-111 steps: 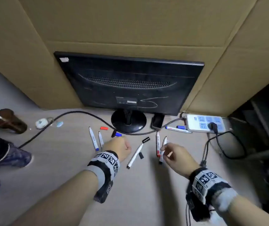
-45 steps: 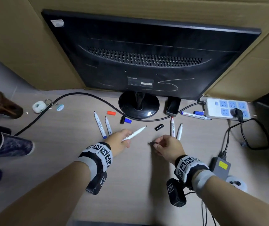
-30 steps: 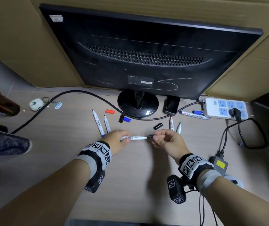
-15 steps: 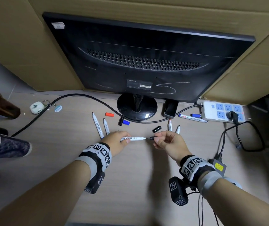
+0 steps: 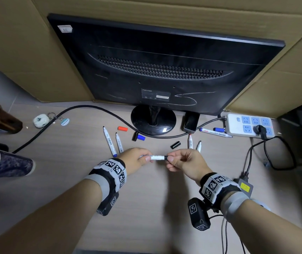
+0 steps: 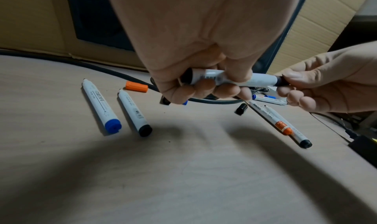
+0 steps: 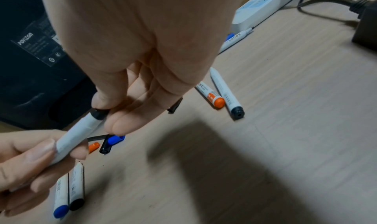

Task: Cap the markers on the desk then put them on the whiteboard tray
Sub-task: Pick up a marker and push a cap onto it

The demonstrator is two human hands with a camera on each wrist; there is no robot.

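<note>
Now seated, black cap (image 5: 167, 158) hides marker (image 5: 157, 158) tip; both hands grip ends.

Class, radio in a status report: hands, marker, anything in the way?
Left hand grips white marker. Right hand pinches its black cap, on its tip. Five uncapped markers on wooden desk. Nothing in the way.
</note>
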